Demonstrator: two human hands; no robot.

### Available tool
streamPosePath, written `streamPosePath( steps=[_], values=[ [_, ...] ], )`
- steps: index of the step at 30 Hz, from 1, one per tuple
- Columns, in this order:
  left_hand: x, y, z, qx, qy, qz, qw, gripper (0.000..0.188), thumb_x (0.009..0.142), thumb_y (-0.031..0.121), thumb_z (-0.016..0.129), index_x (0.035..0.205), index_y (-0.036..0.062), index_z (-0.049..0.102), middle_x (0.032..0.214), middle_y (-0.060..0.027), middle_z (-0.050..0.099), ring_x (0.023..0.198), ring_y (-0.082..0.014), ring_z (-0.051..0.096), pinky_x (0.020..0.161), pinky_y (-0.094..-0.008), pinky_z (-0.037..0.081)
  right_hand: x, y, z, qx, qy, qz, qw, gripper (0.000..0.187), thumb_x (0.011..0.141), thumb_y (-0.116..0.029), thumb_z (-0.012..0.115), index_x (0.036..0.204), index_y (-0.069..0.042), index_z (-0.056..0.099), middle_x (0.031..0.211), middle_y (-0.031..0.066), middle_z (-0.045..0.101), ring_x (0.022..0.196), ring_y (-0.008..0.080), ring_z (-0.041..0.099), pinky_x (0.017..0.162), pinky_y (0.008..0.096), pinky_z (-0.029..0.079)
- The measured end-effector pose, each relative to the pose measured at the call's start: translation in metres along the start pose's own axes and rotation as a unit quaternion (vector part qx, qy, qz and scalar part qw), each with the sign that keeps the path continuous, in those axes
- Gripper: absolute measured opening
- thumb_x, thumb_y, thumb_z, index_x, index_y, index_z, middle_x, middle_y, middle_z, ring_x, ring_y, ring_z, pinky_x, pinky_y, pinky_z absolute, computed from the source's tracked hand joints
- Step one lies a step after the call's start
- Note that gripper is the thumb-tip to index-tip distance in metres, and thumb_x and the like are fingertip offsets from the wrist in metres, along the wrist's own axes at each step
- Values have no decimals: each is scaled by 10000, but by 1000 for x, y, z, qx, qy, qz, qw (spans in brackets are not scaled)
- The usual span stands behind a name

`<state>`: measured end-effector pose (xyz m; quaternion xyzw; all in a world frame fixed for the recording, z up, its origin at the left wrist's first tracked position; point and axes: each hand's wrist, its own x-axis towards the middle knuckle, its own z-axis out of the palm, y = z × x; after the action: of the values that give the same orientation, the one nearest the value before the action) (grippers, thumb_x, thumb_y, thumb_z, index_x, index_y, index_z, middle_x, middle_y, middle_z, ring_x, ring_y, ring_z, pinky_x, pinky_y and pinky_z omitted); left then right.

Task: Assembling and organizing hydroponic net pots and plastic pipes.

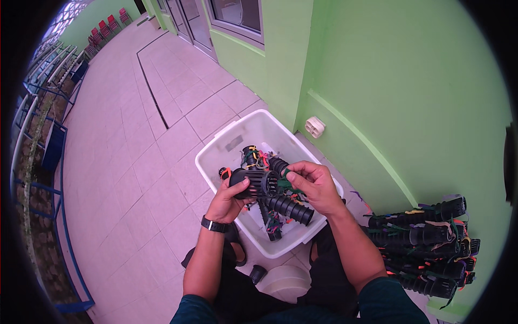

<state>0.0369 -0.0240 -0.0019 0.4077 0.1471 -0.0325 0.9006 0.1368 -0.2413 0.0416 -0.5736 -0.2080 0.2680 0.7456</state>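
Both forearms come up from the lower edge and meet over a white plastic tub [216, 156] on the tiled floor. The left hand [229, 200], with a black watch [214, 224] on its wrist, is bent back and wrapped around a black slotted cylinder [260, 183], its thumb lying across the near side. The right hand [315, 186] curls inward from the other side, thumb and forefinger pinched narrowly on what looks like a green tie [283, 185] at the cylinder's end, though the view is too small to be sure. The cylinder hangs just above the tub, over black ribbed hoses [288, 208] lying inside. A pile of similar hoses [426, 243] rests against the green wall [377, 81] to the right.
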Motion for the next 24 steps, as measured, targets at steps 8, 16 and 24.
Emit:
streamPosePath(
  steps=[8,16,24],
  values=[
    [0,-1,1,-34,-26,44,998,308,938,155,618,1205,11,563,1120,-106,678,990,-227,687,872,-428,559,-1,24,15,-313,46,-135,939,175,815,-143,740,968,-58,737,1129,104,541,1104,255,497,961,356,394],
    [1,-4,1,-48,-44,45,997,322,940,152,614,1226,13,560,1118,-105,678,992,-220,682,855,-419,560,3,27,26,-29,-16,-3,999,150,903,-144,658,925,-2,702,1241,101,491,1205,199,459,1048,343,359],
    [3,-7,5,10,-2,109,994,329,940,145,629,1228,13,544,1105,-84,662,974,-183,665,838,-377,555,-2,24,32,-69,-3,-30,997,168,883,-167,682,929,-6,674,1302,123,483,1246,224,458,1053,351,362]
  ],
)
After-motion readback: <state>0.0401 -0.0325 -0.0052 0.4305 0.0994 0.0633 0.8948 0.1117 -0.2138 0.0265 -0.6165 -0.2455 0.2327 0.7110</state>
